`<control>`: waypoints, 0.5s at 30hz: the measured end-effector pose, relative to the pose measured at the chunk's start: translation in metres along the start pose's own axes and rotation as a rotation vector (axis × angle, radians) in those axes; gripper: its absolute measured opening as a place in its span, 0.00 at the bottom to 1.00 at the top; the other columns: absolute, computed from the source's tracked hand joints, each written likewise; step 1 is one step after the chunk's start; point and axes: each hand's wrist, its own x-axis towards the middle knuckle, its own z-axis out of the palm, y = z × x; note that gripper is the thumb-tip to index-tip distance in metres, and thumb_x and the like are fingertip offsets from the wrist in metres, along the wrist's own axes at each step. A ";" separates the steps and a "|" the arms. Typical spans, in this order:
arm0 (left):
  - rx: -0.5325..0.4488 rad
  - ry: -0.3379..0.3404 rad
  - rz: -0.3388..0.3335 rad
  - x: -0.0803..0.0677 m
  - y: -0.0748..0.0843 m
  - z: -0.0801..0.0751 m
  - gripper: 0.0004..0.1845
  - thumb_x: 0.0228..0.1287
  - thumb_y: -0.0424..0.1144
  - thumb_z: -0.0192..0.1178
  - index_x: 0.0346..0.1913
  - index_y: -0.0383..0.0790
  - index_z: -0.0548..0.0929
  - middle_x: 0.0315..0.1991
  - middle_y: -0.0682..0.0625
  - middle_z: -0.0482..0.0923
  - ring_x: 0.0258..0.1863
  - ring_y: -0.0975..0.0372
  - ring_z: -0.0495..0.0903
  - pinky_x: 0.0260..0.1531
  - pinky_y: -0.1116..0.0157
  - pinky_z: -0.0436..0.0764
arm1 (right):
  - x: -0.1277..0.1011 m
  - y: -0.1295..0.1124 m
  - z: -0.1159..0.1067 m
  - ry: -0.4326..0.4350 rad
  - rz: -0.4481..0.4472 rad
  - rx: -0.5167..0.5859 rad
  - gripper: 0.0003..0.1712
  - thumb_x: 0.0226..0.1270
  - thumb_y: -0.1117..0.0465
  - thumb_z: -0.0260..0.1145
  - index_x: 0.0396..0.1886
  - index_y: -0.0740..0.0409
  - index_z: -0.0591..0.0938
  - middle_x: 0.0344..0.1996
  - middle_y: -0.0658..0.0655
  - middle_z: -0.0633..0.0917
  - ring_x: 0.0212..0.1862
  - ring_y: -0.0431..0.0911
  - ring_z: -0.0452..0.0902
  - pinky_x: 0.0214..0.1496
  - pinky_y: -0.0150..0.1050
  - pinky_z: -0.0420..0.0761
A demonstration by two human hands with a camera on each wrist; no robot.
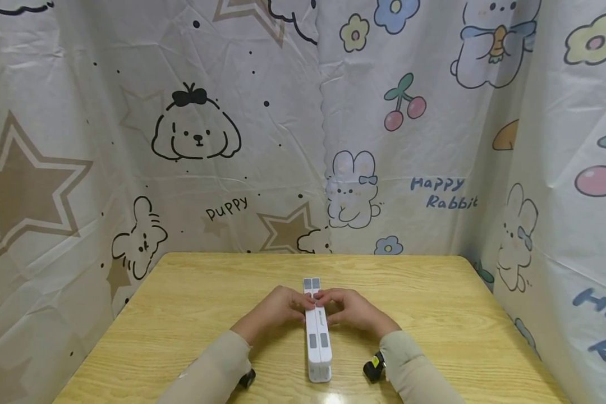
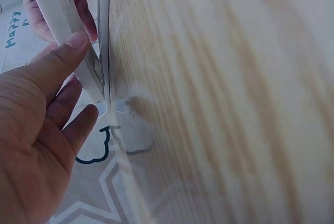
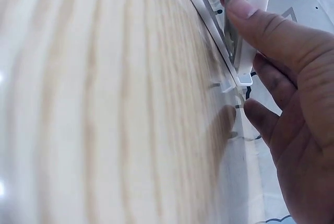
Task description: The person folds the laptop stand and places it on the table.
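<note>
Here, strip (image 1: 318, 331) pinched midway — left hand (image 1: 278, 310) & right hand (image 1: 352, 310).

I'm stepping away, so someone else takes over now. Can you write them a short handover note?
Left hand: pinches the long white folding plastic stand from its left side, near the far end.
Right hand: pinches the same spot from the right.
The stand lies flat and lengthwise on the light wooden table, centred in front of the person.
Done: both hands are on it.
Left: it looks closed; nothing is lifted or unfolded yet.
</note>
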 end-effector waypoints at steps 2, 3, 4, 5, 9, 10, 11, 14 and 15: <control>0.047 -0.018 0.018 0.001 0.001 0.000 0.17 0.55 0.30 0.75 0.49 0.47 0.92 0.54 0.58 0.87 0.59 0.64 0.82 0.62 0.63 0.80 | 0.000 -0.001 0.000 0.000 0.010 -0.011 0.23 0.53 0.66 0.81 0.47 0.39 0.88 0.67 0.47 0.80 0.72 0.50 0.71 0.77 0.54 0.66; 0.068 -0.027 0.027 0.001 0.001 0.000 0.17 0.56 0.30 0.75 0.49 0.47 0.92 0.54 0.59 0.87 0.59 0.65 0.82 0.62 0.64 0.80 | 0.000 -0.001 0.001 -0.001 0.014 -0.011 0.23 0.53 0.66 0.80 0.47 0.39 0.88 0.67 0.47 0.80 0.72 0.51 0.70 0.77 0.54 0.66; 0.089 -0.034 0.036 0.002 0.001 0.000 0.17 0.56 0.31 0.75 0.49 0.47 0.92 0.54 0.59 0.87 0.58 0.65 0.82 0.61 0.65 0.80 | 0.000 -0.002 0.001 -0.003 0.015 -0.016 0.23 0.53 0.65 0.81 0.46 0.39 0.88 0.67 0.47 0.80 0.72 0.51 0.70 0.77 0.55 0.66; 0.111 -0.042 0.044 0.003 0.001 0.000 0.17 0.56 0.31 0.75 0.49 0.47 0.92 0.54 0.59 0.87 0.58 0.66 0.82 0.60 0.66 0.81 | -0.001 -0.002 0.001 -0.003 0.017 -0.018 0.22 0.53 0.64 0.81 0.46 0.38 0.88 0.67 0.47 0.80 0.72 0.52 0.70 0.77 0.55 0.66; 0.173 -0.050 0.069 0.004 0.000 0.000 0.17 0.55 0.33 0.76 0.49 0.47 0.92 0.54 0.60 0.86 0.57 0.68 0.82 0.58 0.69 0.81 | -0.001 -0.003 0.002 -0.007 0.010 -0.038 0.21 0.54 0.63 0.81 0.46 0.38 0.88 0.66 0.46 0.80 0.72 0.52 0.70 0.77 0.56 0.66; 0.182 -0.050 0.076 0.004 0.000 -0.001 0.17 0.55 0.33 0.76 0.49 0.48 0.92 0.54 0.60 0.86 0.57 0.68 0.82 0.58 0.70 0.81 | -0.001 -0.003 0.002 -0.007 0.007 -0.046 0.21 0.54 0.64 0.81 0.46 0.38 0.88 0.66 0.46 0.80 0.72 0.52 0.70 0.77 0.56 0.66; 0.190 -0.050 0.084 0.004 0.000 -0.001 0.17 0.55 0.33 0.76 0.49 0.48 0.92 0.54 0.60 0.86 0.57 0.68 0.82 0.58 0.70 0.81 | -0.001 -0.003 0.002 -0.007 0.005 -0.050 0.21 0.54 0.64 0.81 0.46 0.38 0.88 0.66 0.46 0.80 0.72 0.52 0.70 0.77 0.56 0.66; 0.204 -0.050 0.102 0.005 -0.002 -0.001 0.17 0.54 0.33 0.76 0.49 0.48 0.92 0.54 0.59 0.86 0.57 0.68 0.82 0.58 0.70 0.80 | -0.001 -0.004 0.003 -0.008 0.000 -0.076 0.22 0.54 0.64 0.80 0.46 0.38 0.88 0.66 0.45 0.80 0.72 0.51 0.70 0.76 0.55 0.67; 0.208 -0.052 0.105 0.005 -0.002 -0.001 0.17 0.54 0.33 0.76 0.49 0.48 0.92 0.54 0.59 0.86 0.57 0.68 0.82 0.58 0.70 0.80 | 0.000 -0.004 0.003 -0.009 -0.002 -0.085 0.22 0.54 0.64 0.81 0.46 0.38 0.88 0.66 0.45 0.80 0.72 0.51 0.71 0.77 0.54 0.67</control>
